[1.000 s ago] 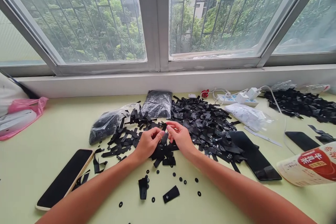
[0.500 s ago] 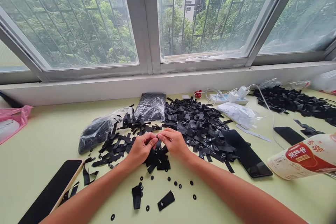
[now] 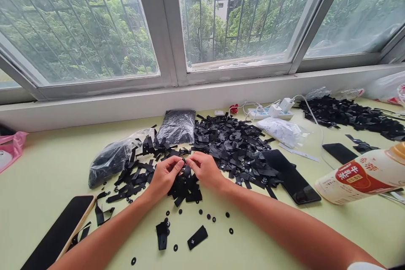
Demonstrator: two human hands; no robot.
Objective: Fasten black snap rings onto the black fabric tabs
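Note:
My left hand (image 3: pixel 166 176) and my right hand (image 3: pixel 205 168) meet fingertip to fingertip over the middle of the table. Both are closed in a pinch, with a small black piece (image 3: pixel 184 160) between them, mostly covered by the fingers. Just below lies a small heap of black fabric strips (image 3: pixel 189 194). Behind the hands spreads a larger pile of black strips (image 3: pixel 226 139), some with small round discs. Nearer to me lie a black strip marked M (image 3: pixel 198 237), another black strip (image 3: pixel 162 236) and several loose black discs (image 3: pixel 175 247).
At the left lie a phone (image 3: pixel 58 232) and a plastic bag of black pieces (image 3: pixel 109 162). A wrapped black packet (image 3: pixel 177 126) sits at the back. Rightward are a black phone (image 3: pixel 295 181), a paper cup (image 3: pixel 357 177) lying tilted, and a power strip (image 3: pixel 257 114) with chargers.
The whole view has shifted slightly, so things on the table appear a little further left. My hands stay pinched together over the small black piece.

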